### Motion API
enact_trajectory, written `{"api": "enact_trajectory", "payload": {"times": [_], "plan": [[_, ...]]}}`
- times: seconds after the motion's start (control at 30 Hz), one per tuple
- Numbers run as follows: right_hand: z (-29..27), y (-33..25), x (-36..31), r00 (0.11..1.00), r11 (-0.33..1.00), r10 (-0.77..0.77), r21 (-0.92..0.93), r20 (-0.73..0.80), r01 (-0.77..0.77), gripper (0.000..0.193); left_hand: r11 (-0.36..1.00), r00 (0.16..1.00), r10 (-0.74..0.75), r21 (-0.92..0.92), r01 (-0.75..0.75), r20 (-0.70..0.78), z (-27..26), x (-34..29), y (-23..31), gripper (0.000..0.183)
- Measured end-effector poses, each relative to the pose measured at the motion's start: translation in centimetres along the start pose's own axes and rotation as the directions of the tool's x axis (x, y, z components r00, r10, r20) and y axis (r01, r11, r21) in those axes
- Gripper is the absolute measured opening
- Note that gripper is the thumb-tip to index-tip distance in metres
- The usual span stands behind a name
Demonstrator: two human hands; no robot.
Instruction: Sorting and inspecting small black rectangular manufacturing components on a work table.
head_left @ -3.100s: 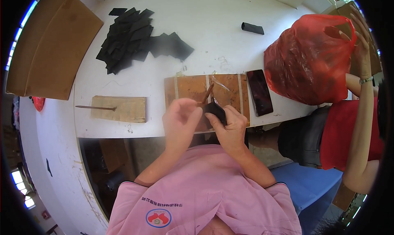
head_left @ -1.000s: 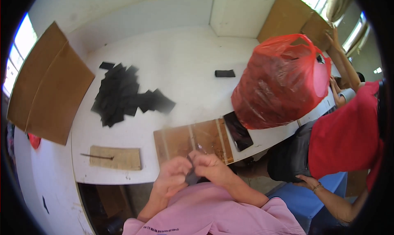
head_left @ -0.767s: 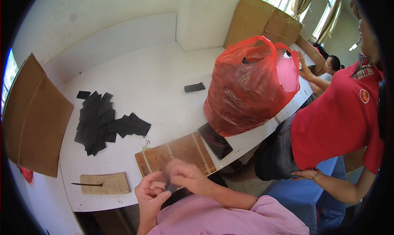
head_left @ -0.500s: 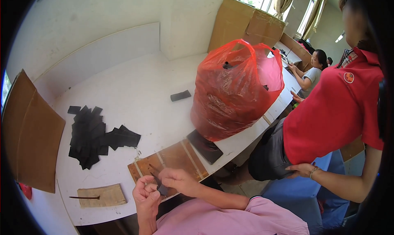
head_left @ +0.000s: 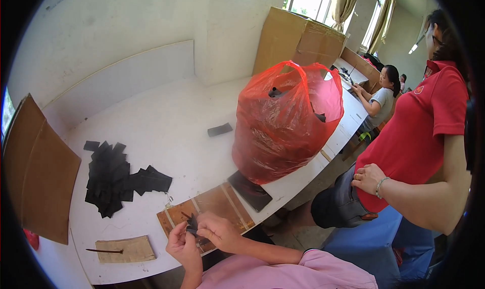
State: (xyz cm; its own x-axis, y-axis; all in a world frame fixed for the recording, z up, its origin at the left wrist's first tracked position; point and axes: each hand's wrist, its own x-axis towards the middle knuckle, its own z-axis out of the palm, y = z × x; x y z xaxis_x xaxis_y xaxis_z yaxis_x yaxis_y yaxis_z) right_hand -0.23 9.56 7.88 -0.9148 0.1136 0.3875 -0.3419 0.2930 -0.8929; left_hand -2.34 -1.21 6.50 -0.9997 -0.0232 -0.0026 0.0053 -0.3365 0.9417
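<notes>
Over the near edge of the table, my left hand [head_left: 183, 246] pinches a small dark fabric piece [head_left: 191, 226] between curled fingers. From the other side my right hand [head_left: 220, 232] has its thumb and fingers closed at the same piece. A thin brown stick [head_left: 185, 214] pokes up just beyond the piece; its lower end is hidden. Beneath and beyond both hands lies a brown board [head_left: 214, 204] with pale stripes. To the left, black rectangular pieces [head_left: 108, 180] lie in a loose, overlapping heap, and a single black piece [head_left: 220, 130] rests farther back.
A full red plastic bag [head_left: 283, 127] stands on the table beside a dark flat slab [head_left: 250, 190]. At left, a brown rod [head_left: 103, 250] crosses a cardboard strip [head_left: 129, 249]. Cardboard [head_left: 43, 170] stands upright at far left. A co-worker in red [head_left: 409, 132] stands at right; another sits beyond.
Both hands stay together, with the dark piece shifted slightly and turned up between the fingers. The standing co-worker's body and arm have moved. The whole view has tilted a little.
</notes>
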Motion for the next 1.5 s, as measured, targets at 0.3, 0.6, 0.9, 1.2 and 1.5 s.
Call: {"api": "enact_trajectory", "payload": {"times": [0.3,0.6,0.9,1.2,1.5], "plan": [[-0.2,0.7,-0.9,0.983,0.992,0.122,-0.009,0.140,-0.122,0.017,0.986,0.992,0.121,0.110,-0.123,0.025,-1.6,0.0,-1.4,0.020],[0.5,2.4,-2.1,0.894,0.747,0.348,0.492,0.283,-0.447,0.012,0.643,0.680,-0.326,-0.373,0.669,0.656,-4.1,0.2,1.6,0.045],[-1.7,0.4,-0.3,0.934,0.855,0.331,0.376,0.136,-0.357,0.010,0.929,0.820,-0.336,0.021,0.369,0.464,-1.4,0.6,3.4,0.033],[-1.9,-3.5,6.6,0.882,0.849,0.371,0.278,0.291,-0.449,0.015,0.332,0.753,-0.270,-0.676,0.658,0.600,-1.2,4.4,5.2,0.024],[-1.5,2.0,5.7,0.816,0.664,0.395,0.483,0.422,-0.571,0.016,0.294,0.677,-0.473,-0.624,0.724,0.564,-1.7,5.3,1.8,0.023]]}}
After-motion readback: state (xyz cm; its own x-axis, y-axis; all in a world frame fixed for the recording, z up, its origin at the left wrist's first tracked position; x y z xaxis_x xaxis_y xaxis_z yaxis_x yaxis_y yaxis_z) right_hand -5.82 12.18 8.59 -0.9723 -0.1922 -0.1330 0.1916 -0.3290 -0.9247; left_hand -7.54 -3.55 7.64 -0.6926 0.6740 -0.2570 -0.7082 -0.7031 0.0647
